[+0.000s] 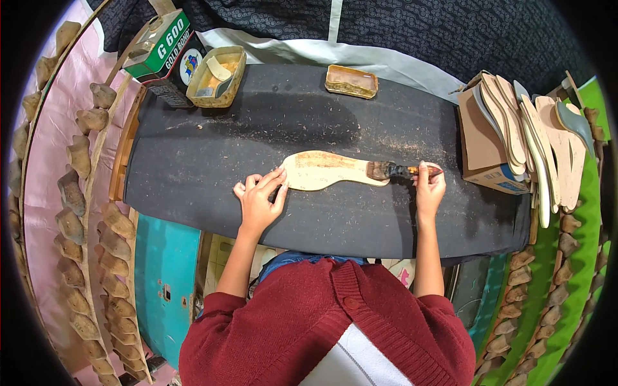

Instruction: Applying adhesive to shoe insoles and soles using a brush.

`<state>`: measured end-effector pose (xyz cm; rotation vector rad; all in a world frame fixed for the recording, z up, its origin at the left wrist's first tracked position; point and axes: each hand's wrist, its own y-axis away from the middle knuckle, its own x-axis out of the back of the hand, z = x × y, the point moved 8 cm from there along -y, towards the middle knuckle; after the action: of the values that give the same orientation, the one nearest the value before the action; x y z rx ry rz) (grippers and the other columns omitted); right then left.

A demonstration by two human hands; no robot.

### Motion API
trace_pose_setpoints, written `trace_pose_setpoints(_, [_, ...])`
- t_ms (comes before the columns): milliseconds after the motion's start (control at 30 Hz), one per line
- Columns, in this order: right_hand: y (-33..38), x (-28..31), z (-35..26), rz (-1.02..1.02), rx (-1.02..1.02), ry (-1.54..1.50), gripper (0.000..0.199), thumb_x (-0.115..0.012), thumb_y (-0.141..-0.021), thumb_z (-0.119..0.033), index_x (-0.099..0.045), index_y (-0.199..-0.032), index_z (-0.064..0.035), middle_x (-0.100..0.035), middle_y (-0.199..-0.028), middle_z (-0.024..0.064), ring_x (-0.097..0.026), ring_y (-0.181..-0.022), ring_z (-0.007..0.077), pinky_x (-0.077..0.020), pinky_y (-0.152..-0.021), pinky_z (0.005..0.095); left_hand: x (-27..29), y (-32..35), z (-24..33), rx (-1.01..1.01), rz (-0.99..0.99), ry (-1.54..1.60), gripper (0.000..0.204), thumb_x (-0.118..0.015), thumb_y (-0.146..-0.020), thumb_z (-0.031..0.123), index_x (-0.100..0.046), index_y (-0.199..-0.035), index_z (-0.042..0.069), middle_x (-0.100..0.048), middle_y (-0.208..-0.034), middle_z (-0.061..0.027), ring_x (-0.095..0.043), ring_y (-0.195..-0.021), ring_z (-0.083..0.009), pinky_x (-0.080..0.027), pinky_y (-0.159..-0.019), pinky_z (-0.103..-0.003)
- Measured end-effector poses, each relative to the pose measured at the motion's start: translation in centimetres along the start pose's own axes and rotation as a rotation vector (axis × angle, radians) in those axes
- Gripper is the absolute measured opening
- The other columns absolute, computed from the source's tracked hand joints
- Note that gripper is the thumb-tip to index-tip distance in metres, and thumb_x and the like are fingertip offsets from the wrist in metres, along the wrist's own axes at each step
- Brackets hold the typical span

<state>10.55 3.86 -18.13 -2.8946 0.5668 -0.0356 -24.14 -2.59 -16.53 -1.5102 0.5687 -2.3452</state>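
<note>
Red knitted sleeves nearest. Left hand (259,198) lies flat, fingers (273,178) spread and released, tips pressing the heel end of a pale tan insole (325,170). The insole is flat and foot-shaped, lying mid-surface on a dusty black surface (206,161). Right hand (429,186) is clenched around a brush (394,170), its bristles touching the insole's toe end. Beyond: a yellowed glue tray (351,81), a crusted tin (216,77). Far right, stacked insoles (515,128) on a cardboard box (479,138).
</note>
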Motion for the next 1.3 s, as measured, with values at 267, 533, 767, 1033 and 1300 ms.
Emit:
trace_pose_setpoints(267, [0.9, -7.9, -2.5, -0.142, 0.124, -0.029, 0.010, -0.055, -0.083, -0.012, -0.052, -0.087, -0.0033, -0.052, -0.071, -0.0011, -0.049, -0.059, 0.0048, -0.0403, -0.052, 0.0173, -0.2, -0.1, 0.4, 0.031, -0.001, 0.001, 0.018, -0.061, -0.072, 0.022, -0.065, -0.089, 0.016, -0.060, -0.102, 0.0076, -0.047, -0.079, -0.0160, -0.024, -0.076, -0.036])
trace_pose_setpoints(533, [-0.7, -0.8, -1.1, -0.022, 0.053, 0.071, 0.010, -0.054, -0.083, -0.010, -0.052, -0.087, -0.0014, -0.053, -0.074, 0.0007, -0.049, -0.065, 0.0059, -0.0416, -0.057, 0.0195, -0.1, 0.0, 0.1, 0.049, 0.031, -0.023, 0.015, -0.060, -0.072, 0.022, -0.066, -0.085, 0.016, -0.061, -0.100, 0.0073, -0.046, -0.079, -0.0162, -0.023, -0.076, -0.036])
trace_pose_setpoints(767, [0.1, -2.1, -3.8, 0.036, 0.181, 0.054, 0.010, -0.054, -0.083, -0.010, -0.052, -0.086, -0.0004, -0.053, -0.072, 0.0005, -0.050, -0.065, 0.0055, -0.0408, -0.057, 0.0188, -0.3, 0.2, 0.3, 0.023, 0.055, -0.043, 0.016, -0.060, -0.073, 0.023, -0.066, -0.087, 0.016, -0.061, -0.100, 0.0069, -0.046, -0.080, -0.0162, -0.022, -0.077, -0.037])
trace_pose_setpoints(1033, [0.5, -4.2, -0.4, -0.017, 0.057, -0.015, 0.011, -0.054, -0.083, -0.011, -0.051, -0.088, -0.0014, -0.054, -0.073, 0.0007, -0.050, -0.063, 0.0052, -0.0409, -0.054, 0.0191, -0.4, 0.2, 0.5, 0.006, 0.054, -0.065, 0.017, -0.060, -0.072, 0.023, -0.066, -0.088, 0.016, -0.061, -0.100, 0.0065, -0.046, -0.081, -0.0167, -0.022, -0.077, -0.037])
trace_pose_setpoints(1300, [0.6, 0.9, -2.7, 0.115, 0.063, 0.077, 0.010, -0.054, -0.084, -0.012, -0.052, -0.087, -0.0029, -0.051, -0.071, -0.0014, -0.045, -0.055, 0.0025, -0.0384, -0.048, 0.0164, -0.2, 0.2, 0.4, 0.001, 0.063, -0.041, 0.019, -0.060, -0.072, 0.022, -0.065, -0.089, 0.016, -0.061, -0.101, 0.0061, -0.046, -0.081, -0.0162, -0.022, -0.076, -0.035])
